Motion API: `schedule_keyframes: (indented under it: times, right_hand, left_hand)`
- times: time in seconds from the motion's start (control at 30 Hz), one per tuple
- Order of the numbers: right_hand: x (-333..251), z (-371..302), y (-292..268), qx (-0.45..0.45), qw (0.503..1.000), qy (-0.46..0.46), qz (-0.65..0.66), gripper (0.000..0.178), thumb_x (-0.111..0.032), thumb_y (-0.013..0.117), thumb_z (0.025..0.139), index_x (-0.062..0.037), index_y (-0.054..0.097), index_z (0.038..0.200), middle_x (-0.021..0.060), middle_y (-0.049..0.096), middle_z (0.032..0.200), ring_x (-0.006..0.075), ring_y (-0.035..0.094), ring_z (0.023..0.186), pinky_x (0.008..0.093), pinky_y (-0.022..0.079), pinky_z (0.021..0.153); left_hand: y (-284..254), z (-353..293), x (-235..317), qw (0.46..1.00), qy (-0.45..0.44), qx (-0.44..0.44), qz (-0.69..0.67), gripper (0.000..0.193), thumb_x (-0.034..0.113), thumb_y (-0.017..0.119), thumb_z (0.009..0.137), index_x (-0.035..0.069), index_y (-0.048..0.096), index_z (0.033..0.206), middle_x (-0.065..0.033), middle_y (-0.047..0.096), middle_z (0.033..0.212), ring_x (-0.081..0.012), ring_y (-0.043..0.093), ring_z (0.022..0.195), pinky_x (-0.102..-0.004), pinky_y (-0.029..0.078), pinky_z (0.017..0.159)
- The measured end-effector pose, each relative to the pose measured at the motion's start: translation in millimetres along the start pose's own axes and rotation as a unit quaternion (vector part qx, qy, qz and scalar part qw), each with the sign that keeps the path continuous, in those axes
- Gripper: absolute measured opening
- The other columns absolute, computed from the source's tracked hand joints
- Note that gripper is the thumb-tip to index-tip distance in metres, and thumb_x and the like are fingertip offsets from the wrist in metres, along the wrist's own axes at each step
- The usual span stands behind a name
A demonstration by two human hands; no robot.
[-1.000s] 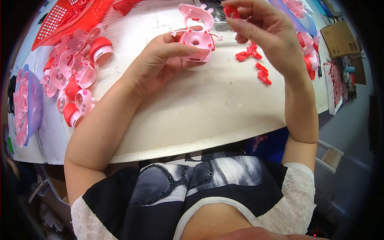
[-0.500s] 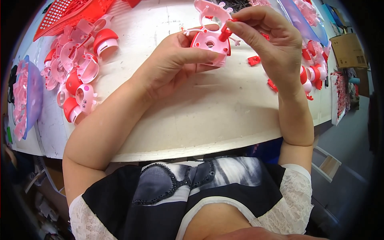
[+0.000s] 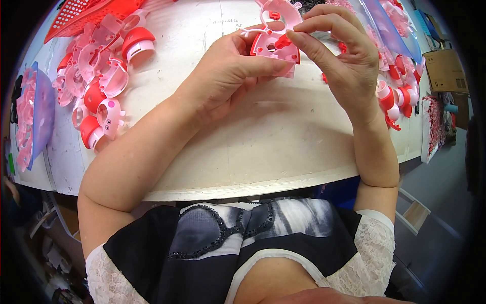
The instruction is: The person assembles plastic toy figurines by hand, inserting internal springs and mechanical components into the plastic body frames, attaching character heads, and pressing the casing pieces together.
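My left hand [image 3: 220, 76] holds an open pink toy figure shell [image 3: 273, 57] with red sides, its thumb lying across the lower front. A rounded pink head section joins the top, and a thin pink arm sticks out at the side. Inside the body, a small red plastic part [image 3: 282, 42] lies at a slant over the hollow. My right hand [image 3: 347, 63] is closed in a pinch, with thumb and fingertips at the upper end of that red part. The fingers partly hide that spot and the shell's right edge.
Pink and red toy shells [image 3: 93, 96] are heaped at the left, below a red perforated basket [image 3: 83, 23]. Translucent blue-purple bins [image 3: 43, 116] with pink parts stand at both sides. More toy parts [image 3: 397, 96] lie at the right, near a cardboard box [image 3: 445, 71].
Both hands and the shell have shifted slightly, the shell a little to the right. The red part, more upright before, now lies lower across the shell's inside.
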State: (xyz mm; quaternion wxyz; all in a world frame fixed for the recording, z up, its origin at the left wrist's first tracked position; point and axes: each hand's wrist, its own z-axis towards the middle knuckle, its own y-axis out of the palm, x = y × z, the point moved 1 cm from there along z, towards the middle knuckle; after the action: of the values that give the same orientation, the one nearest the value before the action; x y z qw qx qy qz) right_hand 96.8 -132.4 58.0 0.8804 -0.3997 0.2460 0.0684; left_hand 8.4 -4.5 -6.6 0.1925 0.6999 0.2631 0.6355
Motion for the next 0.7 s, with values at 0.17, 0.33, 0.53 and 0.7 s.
schedule_keyframes:
  times: [0.17, 0.33, 0.53, 0.7]
  right_hand:
    - [15, -6, 9, 0.016, 1.000, 0.009, 0.021, 0.009, -0.008, 0.069, 0.072, -0.0025, 0.063, 0.076, 0.0076, 0.059, 0.085, 0.0170, 0.056, 0.076, 0.0275, 0.044, 0.067]
    - [22, -9, 9, -0.007, 1.000, -0.013, 0.010, 0.010, -0.006, 0.070, 0.072, -0.0038, 0.065, 0.080, 0.0058, 0.057, 0.097, 0.0147, 0.055, 0.089, 0.0248, 0.043, 0.076]
    - [24, -9, 11, 0.010, 0.998, -0.032, -0.044, 0.012, -0.013, 0.071, 0.067, -0.0077, 0.063, 0.075, 0.0065, 0.058, 0.087, 0.0235, 0.054, 0.084, 0.0325, 0.042, 0.072]
    - [18, -9, 3, -0.016, 0.999, -0.001, -0.039, 0.013, -0.015, 0.072, 0.067, -0.0079, 0.064, 0.076, 0.0068, 0.059, 0.091, 0.0235, 0.054, 0.087, 0.0338, 0.041, 0.077]
  left_hand:
    - [-1, 2, -2, 1.000, -0.003, 0.015, 0.006, 0.043, 0.003, 0.069, 0.071, -0.001, 0.050, 0.109, -0.0079, 0.058, 0.096, -0.0128, 0.058, 0.087, -0.0237, 0.047, 0.079]
    - [4, 3, 0, 1.000, 0.007, -0.011, -0.027, 0.042, 0.005, 0.067, 0.073, -0.001, 0.050, 0.111, -0.0083, 0.057, 0.098, -0.0138, 0.058, 0.087, -0.0269, 0.047, 0.081]
    - [1, -1, -1, 0.999, -0.001, 0.026, -0.048, 0.033, 0.009, 0.059, 0.080, 0.000, 0.051, 0.111, -0.0072, 0.058, 0.096, -0.0134, 0.058, 0.087, -0.0253, 0.049, 0.078]
    - [3, -1, -4, 0.998, 0.006, 0.031, -0.057, 0.035, 0.007, 0.058, 0.081, 0.001, 0.048, 0.114, -0.0070, 0.058, 0.098, -0.0126, 0.058, 0.085, -0.0253, 0.049, 0.076]
